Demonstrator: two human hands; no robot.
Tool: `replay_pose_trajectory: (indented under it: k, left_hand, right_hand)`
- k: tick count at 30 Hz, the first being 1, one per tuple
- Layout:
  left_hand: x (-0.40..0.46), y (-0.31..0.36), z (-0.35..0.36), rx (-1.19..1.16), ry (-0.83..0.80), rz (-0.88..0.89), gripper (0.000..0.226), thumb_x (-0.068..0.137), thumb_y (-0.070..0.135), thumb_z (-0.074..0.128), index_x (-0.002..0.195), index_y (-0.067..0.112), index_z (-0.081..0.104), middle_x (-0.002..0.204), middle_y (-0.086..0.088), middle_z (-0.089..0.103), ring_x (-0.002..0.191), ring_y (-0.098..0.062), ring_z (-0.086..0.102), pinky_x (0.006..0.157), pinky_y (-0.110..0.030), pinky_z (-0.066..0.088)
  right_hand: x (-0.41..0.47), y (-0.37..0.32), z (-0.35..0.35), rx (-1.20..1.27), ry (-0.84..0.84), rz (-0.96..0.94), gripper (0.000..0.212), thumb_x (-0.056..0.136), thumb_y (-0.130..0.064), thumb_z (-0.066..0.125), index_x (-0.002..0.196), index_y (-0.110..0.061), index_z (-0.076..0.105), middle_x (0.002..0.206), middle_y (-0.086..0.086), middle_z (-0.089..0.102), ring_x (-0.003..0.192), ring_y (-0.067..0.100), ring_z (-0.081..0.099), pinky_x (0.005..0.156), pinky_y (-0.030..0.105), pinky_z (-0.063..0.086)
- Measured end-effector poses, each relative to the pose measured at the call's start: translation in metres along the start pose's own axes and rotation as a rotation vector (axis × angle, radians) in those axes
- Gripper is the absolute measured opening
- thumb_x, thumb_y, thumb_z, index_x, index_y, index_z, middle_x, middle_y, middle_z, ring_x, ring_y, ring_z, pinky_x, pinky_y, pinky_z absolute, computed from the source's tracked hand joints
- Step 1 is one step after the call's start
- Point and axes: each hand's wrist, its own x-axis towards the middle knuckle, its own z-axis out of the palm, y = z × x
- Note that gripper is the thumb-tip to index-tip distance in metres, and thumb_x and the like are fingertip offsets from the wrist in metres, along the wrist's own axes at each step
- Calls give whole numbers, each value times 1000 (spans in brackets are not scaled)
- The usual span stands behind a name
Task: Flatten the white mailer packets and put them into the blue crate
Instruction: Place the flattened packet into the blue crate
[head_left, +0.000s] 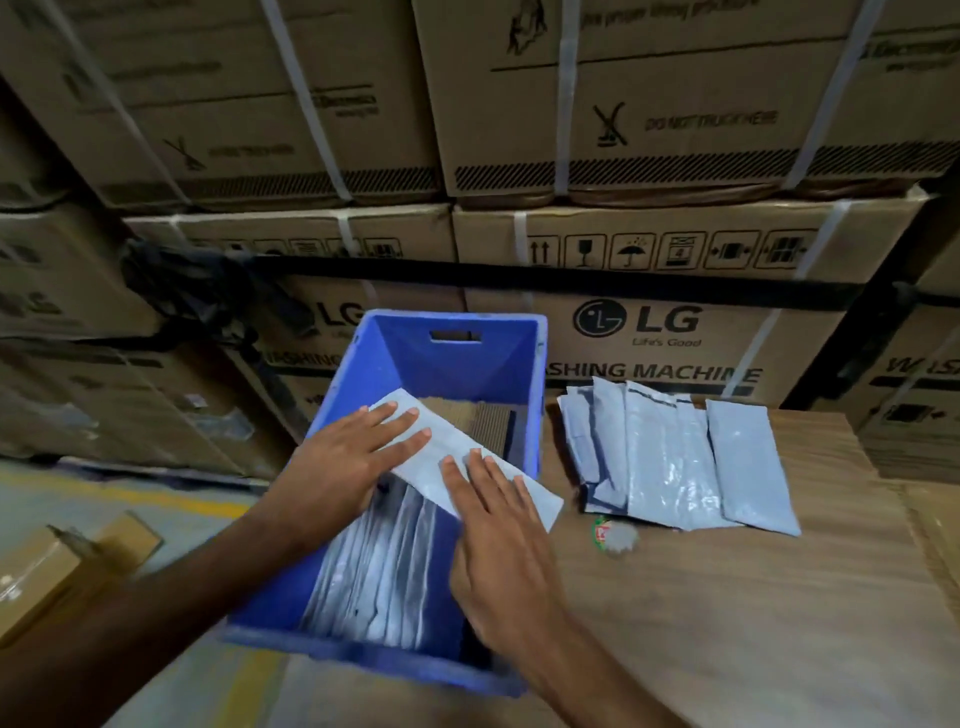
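Stacked cardboard boxes (649, 130) behind. Left hand (345, 467) and right hand (498, 535), fingers straight, pressing flat glossy white packet (441, 452) over blue crate (431, 358); crinkled packets (675, 457) right.

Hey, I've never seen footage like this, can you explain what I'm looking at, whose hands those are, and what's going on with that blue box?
This is one picture from a camera worn on a person's head, looking down at their own hands. No robot is involved. The left hand and right hand lie with straight fingers on a white mailer packet, which sits slanted over the blue crate. More packets stand in the crate. To the right, a pile of packets waits on a cardboard surface. Stacked washing machine cartons fill the background.
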Motion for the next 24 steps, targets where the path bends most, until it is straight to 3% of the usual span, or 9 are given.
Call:
replay_pose_trajectory:
  k: [2, 4, 6, 7, 11, 13, 15, 21, 24]
  left_hand:
    - [0, -28, 17, 4, -49, 71, 66, 79, 9, 40, 141, 21, 60, 147, -6, 56, 133, -30, 56, 108, -46, 48]
    - [8, -46, 40, 41, -95, 176, 60, 85, 12, 38, 138, 22, 63, 146, -5, 58, 131, -29, 58, 104, -48, 50]
    - [21, -55, 65, 86, -128, 323, 57, 86, 13, 40, 136, 23, 65, 144, -4, 60, 129, -30, 60, 103, -48, 52]
    - [28, -56, 77, 103, -148, 396, 57, 85, 11, 40, 134, 22, 66, 142, -4, 61, 128, -30, 61, 103, -49, 52]
    - [57, -42, 110, 91, -183, 604, 55, 84, -1, 50, 131, 21, 68, 138, -5, 64, 124, -33, 63, 101, -46, 52]
    - [70, -36, 122, 15, -179, 640, 56, 84, -5, 65, 134, 20, 66, 143, -5, 61, 129, -34, 59, 103, -45, 51]
    - [80, -33, 133, -40, -209, 675, 57, 87, -4, 69, 138, 21, 62, 148, -4, 55, 135, -34, 54, 108, -45, 47]
    - [94, -24, 160, -111, -406, 782, 52, 106, 7, 41, 152, 32, 44, 164, 7, 32, 153, -24, 26, 122, -35, 24]
    - [98, -22, 168, -110, -499, 803, 61, 98, 2, 43, 152, 31, 45, 161, 5, 39, 151, -24, 30, 121, -37, 29]
  right_hand:
    - [8, -23, 25, 58, -71, 57, 81, 81, -27, 17, 161, -21, 22, 168, 7, 20, 156, 20, 16, 127, 39, 5]
    - [12, -34, 54, 50, -70, 155, 80, 80, -26, 20, 158, -18, 33, 163, 11, 32, 152, 24, 29, 126, 43, 21]
    - [16, -37, 78, 1, -77, 293, 77, 76, -24, 31, 150, -14, 48, 150, 17, 51, 140, 32, 49, 112, 52, 41]
    - [18, -38, 87, -14, -81, 356, 79, 73, -27, 31, 150, -14, 48, 148, 18, 53, 137, 33, 52, 108, 54, 44]
    - [18, -32, 96, 4, -370, 654, 78, 92, -31, 32, 163, -24, 1, 170, 9, 5, 156, 27, 11, 122, 42, 21]
    - [23, -30, 100, 31, -443, 749, 83, 98, -28, 44, 162, -23, -8, 170, 11, -5, 156, 29, 6, 123, 43, 21]
    - [33, -28, 110, 63, -499, 834, 87, 98, -27, 48, 162, -20, -12, 170, 12, -9, 156, 30, 6, 122, 45, 22]
    - [52, -29, 144, 147, -636, 1077, 93, 97, -23, 52, 160, -15, -16, 167, 17, 7, 151, 35, 21, 119, 46, 27]
    - [55, -29, 159, 225, -686, 1186, 98, 96, -14, 53, 157, -14, -24, 166, 25, 3, 151, 42, 21, 118, 50, 27]
